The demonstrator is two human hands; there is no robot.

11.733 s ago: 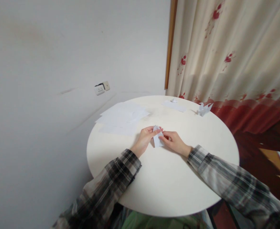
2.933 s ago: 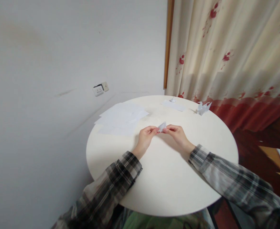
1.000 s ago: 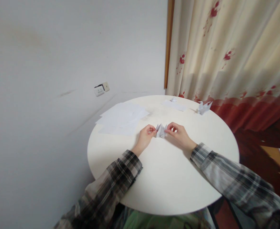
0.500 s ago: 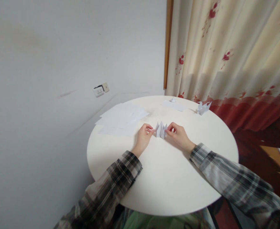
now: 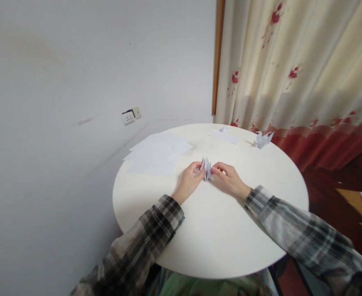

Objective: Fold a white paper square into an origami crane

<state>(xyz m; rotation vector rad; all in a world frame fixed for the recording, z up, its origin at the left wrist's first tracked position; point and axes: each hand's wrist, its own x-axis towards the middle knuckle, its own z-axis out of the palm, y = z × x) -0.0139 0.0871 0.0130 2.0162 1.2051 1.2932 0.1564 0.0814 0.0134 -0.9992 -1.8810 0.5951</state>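
Observation:
A small folded white paper piece (image 5: 206, 167) stands upright on the round white table (image 5: 218, 234), pressed narrow between my two hands. My left hand (image 5: 191, 179) pinches its left side with closed fingers. My right hand (image 5: 227, 176) pinches its right side, fingers curled. Both forearms in plaid sleeves rest over the table's near half.
Several loose white sheets (image 5: 158, 153) lie at the table's back left. A finished folded paper crane (image 5: 263, 139) sits at the back right, near a flat paper strip (image 5: 224, 136) with a small scrap (image 5: 223, 129). A wall stands on the left, a flowered curtain (image 5: 295, 70) behind.
My hands have moved toward each other, squeezing the spread paper piece into a narrower upright shape. Earlier it lay flatter and was held above the table.

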